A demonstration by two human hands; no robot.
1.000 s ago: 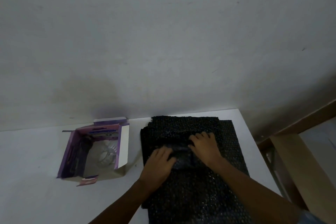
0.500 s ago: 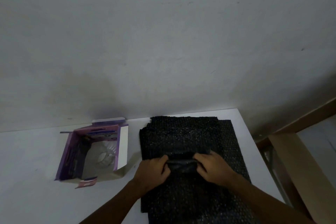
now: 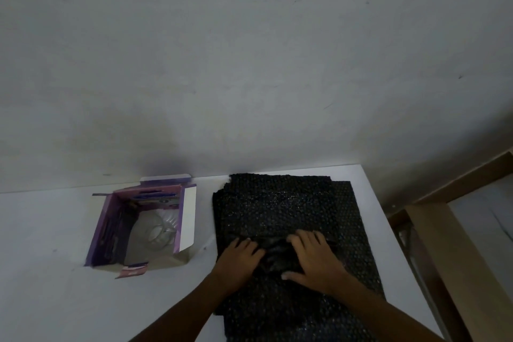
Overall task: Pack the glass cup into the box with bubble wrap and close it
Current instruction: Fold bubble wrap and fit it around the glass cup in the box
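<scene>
We have both hands down on the bubble wrap (image 3: pixel 277 203), which lies spread on the table (image 3: pixel 55 230). Our left hand (image 3: pixel 238 258) and our right hand (image 3: pixel 313 258) both lie flat with the fingers spread. Neither is closed round anything. They press from either side on a dark crumpled fold (image 3: pixel 274 255) bunched up between them. It is too dim to say whether that fold is part of the sheet or a separate piece. We judge the flat palms are there to pin the springy sheet so that it keeps its crease.

The glass cup (image 3: pixel 158 230) is not under our hands. It sits inside the box (image 3: pixel 102 230), well off to the left of our left hand, bare and with no padding that we can see around it. The box stands open with its flaps out, likely so the wrap can go in without a hand spared to hold a lid.

Most of the sheet stretches away beyond our fingertips and back under our wrists. Packing looks to be in its early part: the cup is unwrapped and the box unclosed.
</scene>
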